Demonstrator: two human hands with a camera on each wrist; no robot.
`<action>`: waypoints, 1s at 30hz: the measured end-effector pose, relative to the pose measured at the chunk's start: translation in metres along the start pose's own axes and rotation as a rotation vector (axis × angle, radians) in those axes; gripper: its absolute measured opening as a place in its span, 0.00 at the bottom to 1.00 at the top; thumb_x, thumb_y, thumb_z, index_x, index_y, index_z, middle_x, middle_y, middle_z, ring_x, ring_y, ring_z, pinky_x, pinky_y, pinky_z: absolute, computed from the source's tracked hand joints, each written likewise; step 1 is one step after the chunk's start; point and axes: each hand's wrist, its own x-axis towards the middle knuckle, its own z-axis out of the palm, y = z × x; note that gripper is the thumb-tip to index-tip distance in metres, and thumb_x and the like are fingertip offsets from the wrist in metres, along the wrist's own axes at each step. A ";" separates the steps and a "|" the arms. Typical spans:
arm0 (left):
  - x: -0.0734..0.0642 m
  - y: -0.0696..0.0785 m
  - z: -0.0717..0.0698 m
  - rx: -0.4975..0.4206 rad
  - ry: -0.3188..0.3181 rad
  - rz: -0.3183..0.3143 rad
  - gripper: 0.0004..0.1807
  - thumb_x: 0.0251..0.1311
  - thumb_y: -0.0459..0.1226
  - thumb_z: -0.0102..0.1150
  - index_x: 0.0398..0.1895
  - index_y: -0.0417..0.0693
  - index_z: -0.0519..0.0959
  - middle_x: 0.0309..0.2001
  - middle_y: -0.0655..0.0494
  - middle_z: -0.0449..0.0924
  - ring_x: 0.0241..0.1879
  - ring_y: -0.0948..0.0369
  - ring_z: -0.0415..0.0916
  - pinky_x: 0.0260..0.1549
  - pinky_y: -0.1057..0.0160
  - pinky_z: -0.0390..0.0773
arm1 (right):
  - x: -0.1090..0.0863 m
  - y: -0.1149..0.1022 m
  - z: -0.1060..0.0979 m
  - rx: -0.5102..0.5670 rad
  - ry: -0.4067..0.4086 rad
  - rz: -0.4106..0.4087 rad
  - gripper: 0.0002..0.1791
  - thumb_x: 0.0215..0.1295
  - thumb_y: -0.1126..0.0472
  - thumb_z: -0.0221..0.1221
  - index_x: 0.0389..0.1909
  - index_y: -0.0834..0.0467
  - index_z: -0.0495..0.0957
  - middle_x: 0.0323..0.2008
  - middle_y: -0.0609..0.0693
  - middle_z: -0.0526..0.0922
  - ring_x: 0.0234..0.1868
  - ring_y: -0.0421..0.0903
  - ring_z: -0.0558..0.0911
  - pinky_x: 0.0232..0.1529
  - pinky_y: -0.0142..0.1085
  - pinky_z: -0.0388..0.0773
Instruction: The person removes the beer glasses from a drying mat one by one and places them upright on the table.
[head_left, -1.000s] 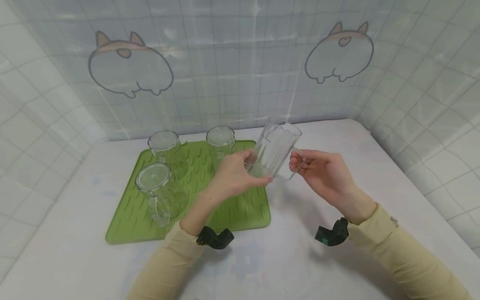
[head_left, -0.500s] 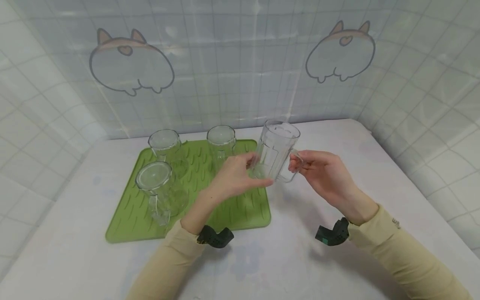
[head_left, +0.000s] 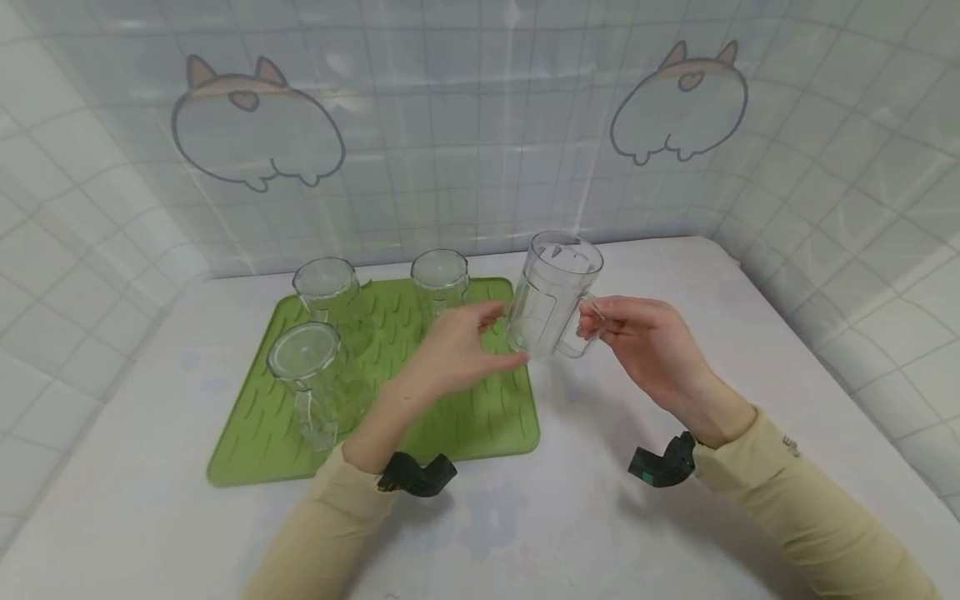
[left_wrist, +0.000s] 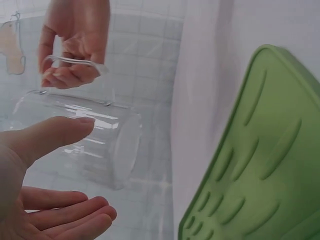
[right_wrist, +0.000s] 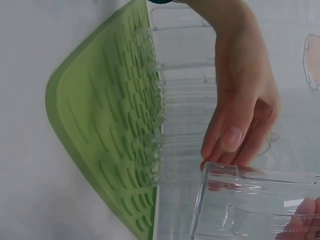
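A clear glass mug point(head_left: 553, 292) is held in the air, slightly tilted with its mouth up, beyond the right edge of the green mat. My right hand point(head_left: 652, 354) grips its handle with curled fingers. My left hand point(head_left: 453, 354) is beside the mug's lower left side, thumb and fingers spread. In the left wrist view, its thumb point(left_wrist: 60, 135) overlaps the mug point(left_wrist: 107, 147) in sight, and its fingers point(left_wrist: 70, 212) are nearly straight; I cannot tell whether any fingertip touches the glass.
Three more glass mugs stand on the green ridged mat point(head_left: 480, 425), looking upside down: one front left point(head_left: 306, 358), one back left point(head_left: 327, 287), one back middle point(head_left: 439, 275) partly behind my left hand. A tiled-pattern wall point(head_left: 480, 167) rises behind the white table point(head_left: 525, 533).
The mug has turned from a stronger tilt to more upright. My left hand has loosened from around its lower part and drawn back to the left. My right hand keeps the handle.
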 end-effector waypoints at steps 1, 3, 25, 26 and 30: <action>-0.001 0.000 -0.002 -0.006 0.000 -0.007 0.42 0.54 0.50 0.73 0.69 0.41 0.70 0.66 0.47 0.75 0.64 0.50 0.74 0.65 0.54 0.76 | 0.000 0.000 0.000 -0.005 0.003 -0.002 0.21 0.75 0.71 0.45 0.35 0.58 0.88 0.35 0.47 0.89 0.36 0.45 0.83 0.54 0.35 0.77; -0.004 0.001 -0.006 -0.024 0.001 -0.021 0.42 0.55 0.50 0.73 0.69 0.41 0.70 0.67 0.48 0.74 0.65 0.50 0.73 0.66 0.55 0.75 | 0.000 0.000 -0.001 -0.012 0.011 -0.007 0.21 0.75 0.71 0.46 0.35 0.58 0.88 0.35 0.47 0.89 0.36 0.45 0.83 0.54 0.35 0.77; -0.048 -0.011 -0.067 -0.110 0.228 -0.027 0.32 0.66 0.49 0.63 0.69 0.45 0.71 0.64 0.49 0.76 0.63 0.51 0.76 0.61 0.54 0.79 | 0.004 0.000 -0.006 -0.121 0.103 -0.056 0.15 0.73 0.70 0.51 0.36 0.60 0.87 0.32 0.49 0.88 0.35 0.47 0.83 0.54 0.36 0.78; -0.049 -0.012 -0.070 -0.116 0.241 -0.021 0.31 0.66 0.48 0.63 0.68 0.44 0.71 0.64 0.47 0.76 0.63 0.50 0.75 0.62 0.54 0.79 | 0.005 0.000 -0.006 -0.116 0.104 -0.058 0.15 0.73 0.70 0.51 0.36 0.61 0.87 0.32 0.49 0.88 0.35 0.47 0.83 0.54 0.36 0.78; -0.059 -0.014 -0.084 -0.093 0.297 -0.022 0.29 0.67 0.48 0.62 0.66 0.44 0.73 0.63 0.48 0.77 0.63 0.51 0.76 0.61 0.54 0.79 | 0.006 0.002 -0.007 -0.118 0.101 -0.063 0.15 0.73 0.70 0.51 0.36 0.60 0.87 0.33 0.49 0.88 0.35 0.46 0.83 0.53 0.36 0.78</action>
